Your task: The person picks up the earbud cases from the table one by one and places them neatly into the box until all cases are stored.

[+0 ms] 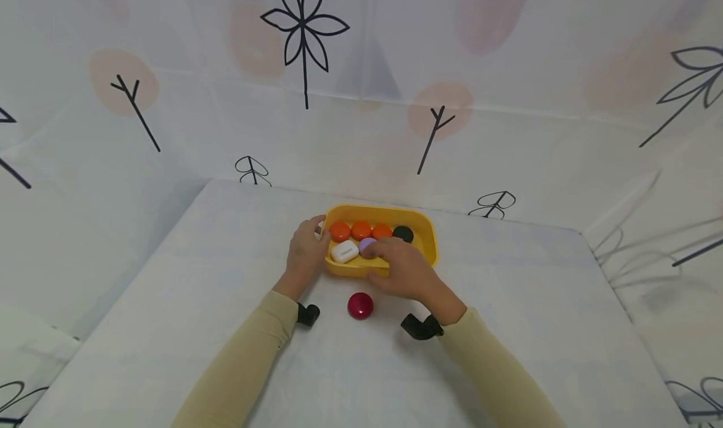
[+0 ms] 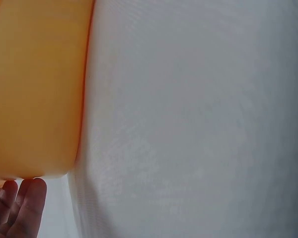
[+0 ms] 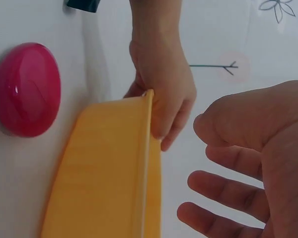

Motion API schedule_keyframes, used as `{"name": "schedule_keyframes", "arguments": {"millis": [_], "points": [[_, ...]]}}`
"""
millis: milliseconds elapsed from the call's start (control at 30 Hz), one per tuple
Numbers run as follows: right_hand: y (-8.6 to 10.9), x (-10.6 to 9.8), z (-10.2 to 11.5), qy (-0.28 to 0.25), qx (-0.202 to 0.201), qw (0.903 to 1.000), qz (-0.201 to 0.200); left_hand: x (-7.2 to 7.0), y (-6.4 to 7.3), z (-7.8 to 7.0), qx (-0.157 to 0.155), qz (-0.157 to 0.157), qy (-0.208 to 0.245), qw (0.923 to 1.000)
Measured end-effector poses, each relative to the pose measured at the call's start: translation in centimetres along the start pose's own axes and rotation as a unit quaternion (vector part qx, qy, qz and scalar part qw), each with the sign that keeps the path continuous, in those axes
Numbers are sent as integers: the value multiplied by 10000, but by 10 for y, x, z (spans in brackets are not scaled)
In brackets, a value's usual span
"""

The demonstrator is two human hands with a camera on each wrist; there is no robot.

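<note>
A yellow tray (image 1: 426,262) stands on the white cloth. Inside it lie several orange round pieces (image 1: 361,230) in a row, a black round piece (image 1: 403,233), a white rounded block (image 1: 344,251) with a grey mark, and a purple round piece (image 1: 366,246). My left hand (image 1: 307,251) grips the tray's left end, thumb at the rim. The right hand (image 1: 407,270) hovers over the tray's near wall, its fingertips by the purple piece, which they partly cover. In the right wrist view its fingers are spread and loosely bent, with nothing seen between them. Nearer me lies a glossy magenta oval piece (image 1: 360,305).
The cloth-covered table (image 1: 508,302) extends on both sides of the tray. Behind it hangs a white cloth backdrop (image 1: 361,133) with line-drawn plants. Black straps (image 1: 420,327) show at both wrists.
</note>
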State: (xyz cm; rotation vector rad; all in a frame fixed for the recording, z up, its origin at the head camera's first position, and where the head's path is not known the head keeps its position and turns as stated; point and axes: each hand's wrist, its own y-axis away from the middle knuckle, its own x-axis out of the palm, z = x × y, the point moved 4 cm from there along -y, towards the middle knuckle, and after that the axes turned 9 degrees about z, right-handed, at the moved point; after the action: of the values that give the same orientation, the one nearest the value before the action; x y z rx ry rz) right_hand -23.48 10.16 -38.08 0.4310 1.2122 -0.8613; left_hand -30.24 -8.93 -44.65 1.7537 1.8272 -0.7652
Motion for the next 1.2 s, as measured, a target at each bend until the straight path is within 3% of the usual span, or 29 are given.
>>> {"name": "schedule_keyframes", "arguments": {"millis": [433,1200], "points": [[-5,-11,-21,-232,137,9994,-218,3,0,1,-155,57,-18,9999],[-22,4,-62,-89,1310,9911,199,-1,1,-2,-182,51,-113,9998]]}}
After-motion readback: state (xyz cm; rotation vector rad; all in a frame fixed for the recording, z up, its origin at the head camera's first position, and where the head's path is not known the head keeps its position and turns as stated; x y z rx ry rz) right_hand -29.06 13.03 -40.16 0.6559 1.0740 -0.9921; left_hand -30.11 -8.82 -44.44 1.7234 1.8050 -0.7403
